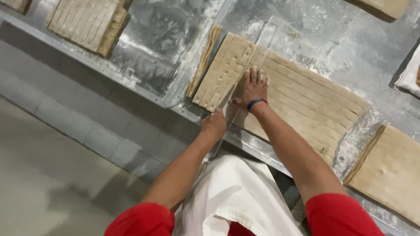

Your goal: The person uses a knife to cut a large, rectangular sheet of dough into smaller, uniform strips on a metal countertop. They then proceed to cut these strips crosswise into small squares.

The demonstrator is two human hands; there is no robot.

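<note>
A wide sheet of tan dough [306,100], scored into long strips, lies on a floured metal table [166,39]. A clear straightedge [262,48] lies across it, running from the far side to the near edge. My right hand [254,87], with a blue wristband, presses flat on the straightedge and dough, fingers spread. My left hand [214,124] is curled into a fist at the near edge of the dough, beside the straightedge; whatever it holds is hidden. To the left of the straightedge lie cut strips [223,70] with dotted marks.
A single thin strip [203,61] lies apart on the left. More stacked dough slabs sit at the far left [89,24], top right [387,6] and right [389,170]. The table's metal edge [131,83] runs diagonally, with tiled floor [57,144] below. My white apron [236,196] hangs in front.
</note>
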